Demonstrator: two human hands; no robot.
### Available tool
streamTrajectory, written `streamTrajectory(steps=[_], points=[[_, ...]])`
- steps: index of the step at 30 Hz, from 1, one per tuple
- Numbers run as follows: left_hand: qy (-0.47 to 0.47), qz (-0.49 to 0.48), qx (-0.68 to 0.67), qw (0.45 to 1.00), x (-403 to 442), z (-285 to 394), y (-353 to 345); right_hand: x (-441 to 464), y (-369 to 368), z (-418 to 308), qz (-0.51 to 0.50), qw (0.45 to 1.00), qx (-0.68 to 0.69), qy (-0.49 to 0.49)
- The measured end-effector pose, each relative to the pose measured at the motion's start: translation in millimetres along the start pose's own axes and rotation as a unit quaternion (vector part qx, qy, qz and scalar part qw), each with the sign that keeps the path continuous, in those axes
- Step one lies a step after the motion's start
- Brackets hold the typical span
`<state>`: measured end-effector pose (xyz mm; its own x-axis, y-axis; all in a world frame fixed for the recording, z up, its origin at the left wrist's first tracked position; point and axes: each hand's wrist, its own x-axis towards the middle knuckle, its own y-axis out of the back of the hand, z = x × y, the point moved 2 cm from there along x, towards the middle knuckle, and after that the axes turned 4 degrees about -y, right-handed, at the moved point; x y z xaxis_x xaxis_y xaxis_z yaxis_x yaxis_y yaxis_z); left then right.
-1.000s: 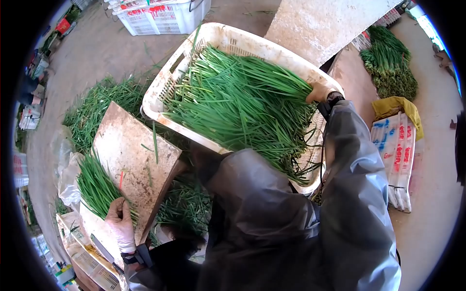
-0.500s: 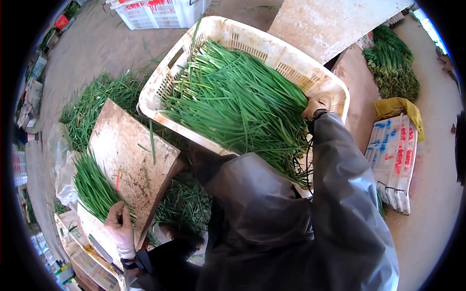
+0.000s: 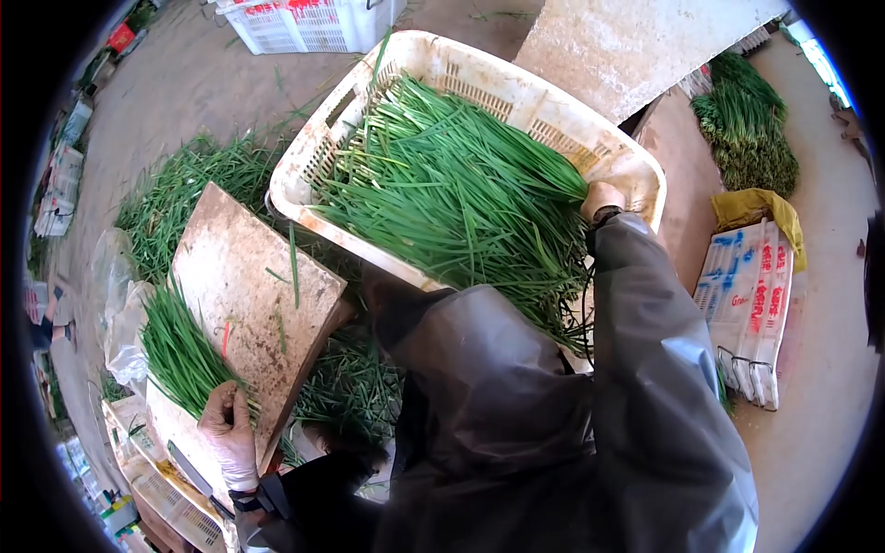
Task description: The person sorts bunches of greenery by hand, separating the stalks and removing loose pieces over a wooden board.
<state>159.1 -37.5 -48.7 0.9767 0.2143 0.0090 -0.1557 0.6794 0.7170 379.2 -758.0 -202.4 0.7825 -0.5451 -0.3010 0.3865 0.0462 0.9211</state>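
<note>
Long, thin, glossy greens (image 3: 452, 175) are heaped in a crate (image 3: 530, 88) of hard white plastic, rounded at the corners, slotted along the walls and stained brown. At the far right of the heap, their ends are gripped by the right hand (image 3: 604, 198), its fingers curled in; how many stalks are held cannot be told.

On a flat, mud-speckled board (image 3: 244, 267) with straight edges, a smaller bunch (image 3: 184, 355) of the same slender leaves is laid along the left side. Its lower end is pinched by the left hand (image 3: 226, 433), the thumb and fingers being held close together. A narrow red strip (image 3: 226, 338) is seen beside the bunch.

One loose, tangled pile (image 3: 198, 203) is spread on the floor beyond the board, and crumpled clear plastic (image 3: 124, 332) is bunched at its left. One neat stack (image 3: 751, 120) of greens is set at the far right, near one wrinkled yellow cloth (image 3: 761, 214) and one white crate marked in red and blue (image 3: 751, 295). One more red-lettered crate (image 3: 304, 28) is partly shown at the top.
</note>
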Motion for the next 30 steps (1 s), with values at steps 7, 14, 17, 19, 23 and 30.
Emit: streamTrajectory(steps=[7, 14, 17, 19, 23, 30], points=[[-0.019, 0.013, -0.007, 1.000, -5.7, 4.4, 3.9, 7.9, 64.7, 12.0, -0.026, 0.996, -0.037, 0.079], [-0.020, 0.008, -0.014, 1.000, -5.5, 2.2, 5.0, -33.3, 122.4, 2.3, -0.078, 0.997, 0.000, 0.023], [-0.021, 0.012, -0.017, 1.000, -4.9, 2.7, 3.5, 5.1, 44.7, 13.8, -0.121, 0.989, -0.037, 0.079], [-0.027, 0.016, -0.017, 0.999, -5.3, 1.8, 3.0, -11.5, 26.0, 4.7, -0.119, 0.990, -0.038, 0.065], [-0.022, 0.012, -0.012, 1.000, -5.1, 4.5, 4.4, 17.8, -70.0, 16.5, -0.140, 0.982, 0.121, 0.040], [-0.043, 0.021, 0.007, 0.999, -2.3, 6.8, 6.8, -12.8, -46.0, 1.1, -0.243, 0.967, 0.066, 0.036]])
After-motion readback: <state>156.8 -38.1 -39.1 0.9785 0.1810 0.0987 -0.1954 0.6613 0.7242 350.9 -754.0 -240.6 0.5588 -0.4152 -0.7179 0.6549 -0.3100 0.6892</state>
